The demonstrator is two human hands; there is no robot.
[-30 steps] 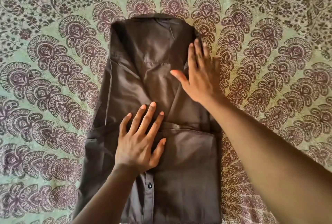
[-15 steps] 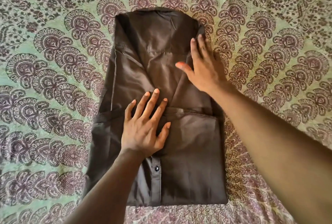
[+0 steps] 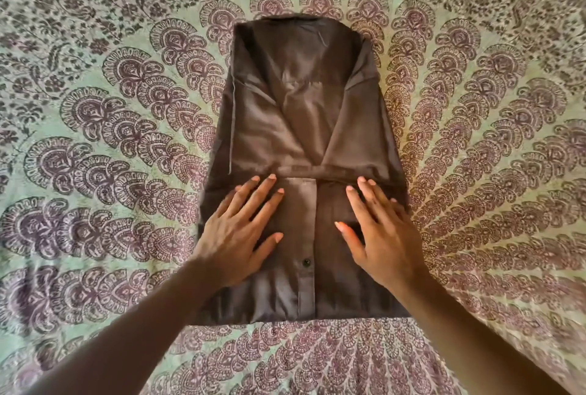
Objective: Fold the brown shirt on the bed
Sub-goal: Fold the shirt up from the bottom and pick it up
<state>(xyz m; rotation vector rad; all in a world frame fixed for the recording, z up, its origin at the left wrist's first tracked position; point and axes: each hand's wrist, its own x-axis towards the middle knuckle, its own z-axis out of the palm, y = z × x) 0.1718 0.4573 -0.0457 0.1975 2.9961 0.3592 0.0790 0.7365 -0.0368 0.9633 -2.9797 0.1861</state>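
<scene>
The brown shirt (image 3: 301, 115) lies flat on the bed in the middle of the view, both sides folded inward into a tall narrow panel, collar at the far end. Its lower part is folded up, button placket and one dark button showing. My left hand (image 3: 236, 236) rests palm down, fingers spread, on the left of that lower flap. My right hand (image 3: 385, 233) lies flat on the right of the flap, fingers pointing away from me. Neither hand grips the cloth.
A green bedspread (image 3: 111, 141) with a purple fan-shaped print covers the whole bed around the shirt. Its pattern turns to small dark flowers towards the far edge.
My right hand has come down from the shirt's upper right edge to the lower flap. My left hand has slid lower and left. The view has shifted, showing the shirt's near edge.
</scene>
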